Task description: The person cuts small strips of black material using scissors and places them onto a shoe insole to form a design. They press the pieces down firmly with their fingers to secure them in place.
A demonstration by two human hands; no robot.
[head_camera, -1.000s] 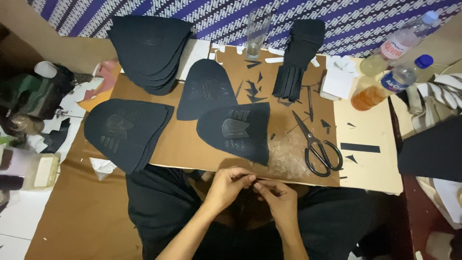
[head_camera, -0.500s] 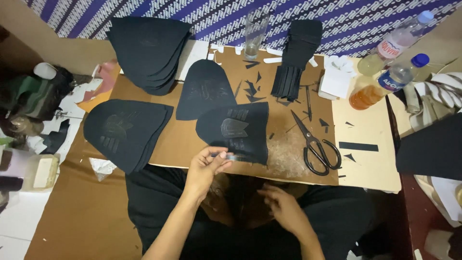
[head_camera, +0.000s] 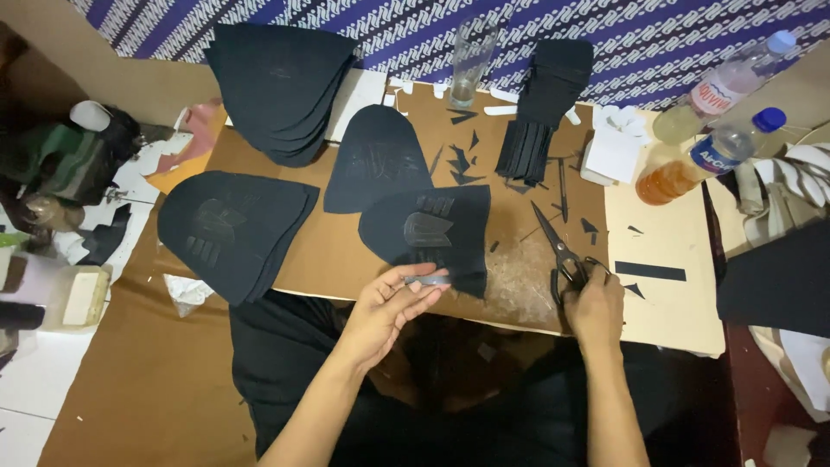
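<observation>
My left hand (head_camera: 391,304) pinches a small dark strip (head_camera: 430,280) at the near edge of a black dome-shaped fabric piece (head_camera: 432,232) that lies on the brown cardboard board (head_camera: 346,264). Over at the board's near right side, my right hand (head_camera: 593,304) rests on the handles of black scissors (head_camera: 560,252); its fingers curl over them. The scissors lie flat with the blades pointing away from me.
More black cut pieces lie on the board: one at the left (head_camera: 233,229), one in the middle (head_camera: 376,164), a stack at the back (head_camera: 285,82), and a bundle of strips (head_camera: 540,104). A glass (head_camera: 471,56) and two bottles (head_camera: 709,156) stand at the back and right.
My hands have parted. The left one went up to the fabric piece's near edge with the small strip, and the right one moved out to the scissors.
</observation>
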